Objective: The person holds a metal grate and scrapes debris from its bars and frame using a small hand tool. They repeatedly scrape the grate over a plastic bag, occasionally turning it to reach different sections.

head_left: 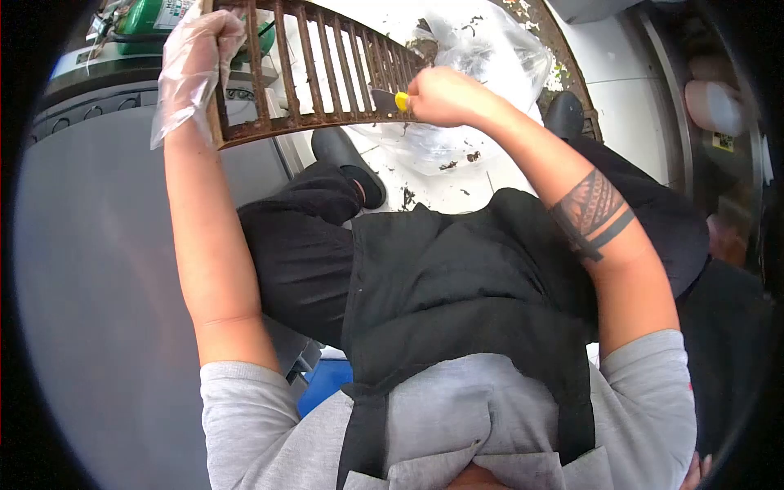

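Note:
A rusty brown metal grate [314, 65] with parallel bars is held up at a slant over the floor. My left hand [204, 61], in a clear plastic glove, is closed on its left end. My right hand [445, 96], bare, is closed round the yellow handle of a scraper [386, 102]. The scraper's dark blade lies against the bars near the grate's lower right part; whether it touches them is hard to tell. Below the grate, a clear plastic bag [490, 57] is spread on the white floor, with dark flakes on and around it.
A grey metal surface [106, 245] fills the left side. Green cylinder [143, 24] at the top left. A dark floor drain channel [563, 49] with scattered debris runs at the upper right. A blue object [327, 384] shows beneath my left side. Dark equipment stands at the right edge.

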Available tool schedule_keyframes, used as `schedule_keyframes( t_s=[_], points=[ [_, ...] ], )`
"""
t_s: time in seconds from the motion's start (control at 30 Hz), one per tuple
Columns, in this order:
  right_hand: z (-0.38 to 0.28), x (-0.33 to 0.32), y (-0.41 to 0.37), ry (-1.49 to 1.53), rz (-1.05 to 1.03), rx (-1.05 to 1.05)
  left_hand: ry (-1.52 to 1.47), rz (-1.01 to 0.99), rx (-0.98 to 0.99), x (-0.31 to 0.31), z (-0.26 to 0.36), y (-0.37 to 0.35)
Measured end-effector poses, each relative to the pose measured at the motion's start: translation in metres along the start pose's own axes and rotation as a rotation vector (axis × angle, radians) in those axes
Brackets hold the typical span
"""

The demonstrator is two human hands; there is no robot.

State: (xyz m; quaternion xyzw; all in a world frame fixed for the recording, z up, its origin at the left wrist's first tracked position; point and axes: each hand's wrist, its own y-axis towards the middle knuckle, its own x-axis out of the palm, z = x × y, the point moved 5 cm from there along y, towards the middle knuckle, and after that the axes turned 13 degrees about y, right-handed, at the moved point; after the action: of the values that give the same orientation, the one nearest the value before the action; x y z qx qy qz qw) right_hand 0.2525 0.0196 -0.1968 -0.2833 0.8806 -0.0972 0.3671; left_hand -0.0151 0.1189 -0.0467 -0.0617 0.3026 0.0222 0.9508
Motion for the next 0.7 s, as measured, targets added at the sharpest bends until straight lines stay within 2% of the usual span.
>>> schedule_keyframes(
  t_s=[0.03,0.17,0.27,0.37,0.5,0.7],
  points=[
    [0.006,0.0,0.005,0.008,0.0,0.002,-0.083,0.024,0.023,0.002,0.004,-0.003],
    [0.0,-0.022,0.02,-0.044,0.083,-0.114,-0.036,0.078,-0.024,0.01,0.026,-0.027],
    [-0.007,-0.027,0.044,-0.136,0.02,-0.221,0.053,-0.018,-0.006,-0.005,0.004,-0.002],
    [-0.032,-0.04,0.049,-0.244,-0.031,-0.221,-0.043,0.001,0.092,0.015,0.03,-0.017],
    [-0.049,-0.035,0.06,-0.304,-0.152,-0.335,-0.016,0.029,0.032,0.01,0.023,-0.007],
    [-0.007,-0.016,0.059,-0.196,-0.148,-0.335,-0.129,-0.007,0.082,0.023,0.032,-0.011]
  ],
)
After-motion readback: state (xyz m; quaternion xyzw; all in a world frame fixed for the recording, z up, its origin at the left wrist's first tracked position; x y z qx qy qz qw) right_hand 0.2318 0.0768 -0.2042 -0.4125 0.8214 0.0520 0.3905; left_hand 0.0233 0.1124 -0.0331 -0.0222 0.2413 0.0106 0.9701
